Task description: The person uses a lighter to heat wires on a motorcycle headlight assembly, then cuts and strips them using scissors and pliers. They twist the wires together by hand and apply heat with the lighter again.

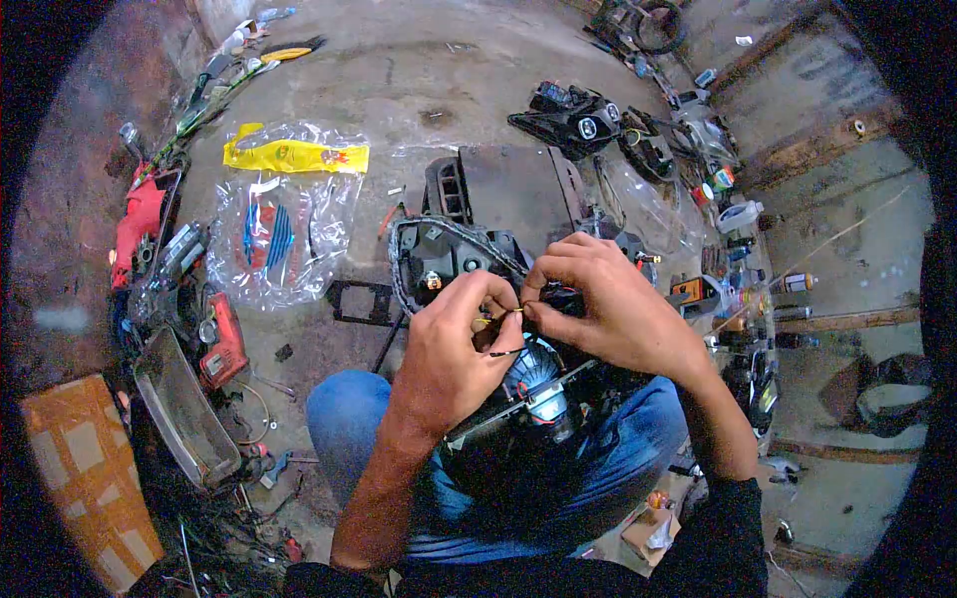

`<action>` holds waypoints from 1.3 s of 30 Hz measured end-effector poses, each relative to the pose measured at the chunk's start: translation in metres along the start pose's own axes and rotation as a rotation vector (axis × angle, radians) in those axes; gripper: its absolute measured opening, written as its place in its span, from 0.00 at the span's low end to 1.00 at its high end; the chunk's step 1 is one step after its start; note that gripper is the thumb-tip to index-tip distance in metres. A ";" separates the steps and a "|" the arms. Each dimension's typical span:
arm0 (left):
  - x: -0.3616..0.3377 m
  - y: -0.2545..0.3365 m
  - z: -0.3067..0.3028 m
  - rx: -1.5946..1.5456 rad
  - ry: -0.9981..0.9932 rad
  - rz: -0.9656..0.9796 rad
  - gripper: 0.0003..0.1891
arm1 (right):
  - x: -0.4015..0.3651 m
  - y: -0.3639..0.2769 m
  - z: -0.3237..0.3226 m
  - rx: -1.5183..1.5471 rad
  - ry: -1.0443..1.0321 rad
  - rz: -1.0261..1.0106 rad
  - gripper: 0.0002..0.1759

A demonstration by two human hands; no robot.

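Close together over my lap, my left hand [451, 344] and my right hand [610, 304] pinch a thin yellow wire [485, 321] between thumbs and fingertips. A dark wire end sticks out below my left thumb. Just beyond the hands sits a black headlight housing [411, 264], partly covered by them, with a dark cord along its rim. Beneath my fingers rests a round lamp unit [539, 371] with a bluish, shiny part and a metal bar across it. My fingers hide most of the wire.
A clear plastic bag [334, 244] with a yellow header lies ahead to the left. At the left are a red power tool [225, 344], a grey trough-shaped part [150, 369] and cardboard [90, 478]. Black headlights [568, 122] lie far right; bottles and a jug [740, 216] line the right wall.
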State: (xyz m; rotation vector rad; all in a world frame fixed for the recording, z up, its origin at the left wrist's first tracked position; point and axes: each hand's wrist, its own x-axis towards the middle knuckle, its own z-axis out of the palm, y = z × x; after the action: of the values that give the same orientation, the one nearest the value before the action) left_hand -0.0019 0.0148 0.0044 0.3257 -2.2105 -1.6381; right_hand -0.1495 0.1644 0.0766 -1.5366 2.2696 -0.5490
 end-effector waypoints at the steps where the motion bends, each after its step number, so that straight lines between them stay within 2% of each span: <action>1: 0.000 0.001 0.000 0.000 0.001 0.005 0.11 | 0.000 0.000 0.001 -0.005 0.001 -0.004 0.08; 6: 0.002 0.002 0.000 0.021 0.009 0.085 0.12 | 0.001 0.004 0.000 0.020 0.005 -0.058 0.09; 17: 0.005 0.004 0.003 0.037 -0.022 0.064 0.11 | 0.003 0.007 -0.004 0.119 -0.042 -0.076 0.12; 27: 0.006 -0.001 0.005 0.067 -0.008 0.118 0.11 | 0.004 0.011 -0.001 0.120 -0.026 -0.104 0.09; 30: 0.006 0.002 0.005 0.051 -0.034 0.064 0.11 | 0.002 0.009 -0.003 0.085 -0.025 -0.076 0.08; 33: 0.003 0.007 0.005 0.029 -0.004 -0.018 0.11 | -0.001 0.015 -0.009 0.108 -0.028 -0.057 0.07; 34: 0.004 0.008 0.006 0.008 0.074 0.018 0.11 | -0.003 0.015 -0.009 0.123 -0.030 -0.046 0.07; 37: 0.002 0.011 0.002 -0.015 0.207 -0.059 0.11 | -0.005 0.017 -0.007 0.169 -0.040 -0.034 0.07; 38: -0.001 -0.001 0.007 -0.149 0.280 -0.066 0.08 | -0.005 0.019 -0.006 0.185 -0.045 -0.034 0.07; 39: -0.002 0.000 0.005 -0.268 0.315 -0.169 0.08 | -0.006 0.020 -0.003 0.204 -0.036 -0.027 0.08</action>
State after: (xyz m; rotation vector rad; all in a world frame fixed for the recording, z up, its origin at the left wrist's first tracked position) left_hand -0.0024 0.0197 0.0023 0.6596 -1.7494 -1.8025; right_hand -0.1646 0.1767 0.0702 -1.4664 2.0963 -0.7293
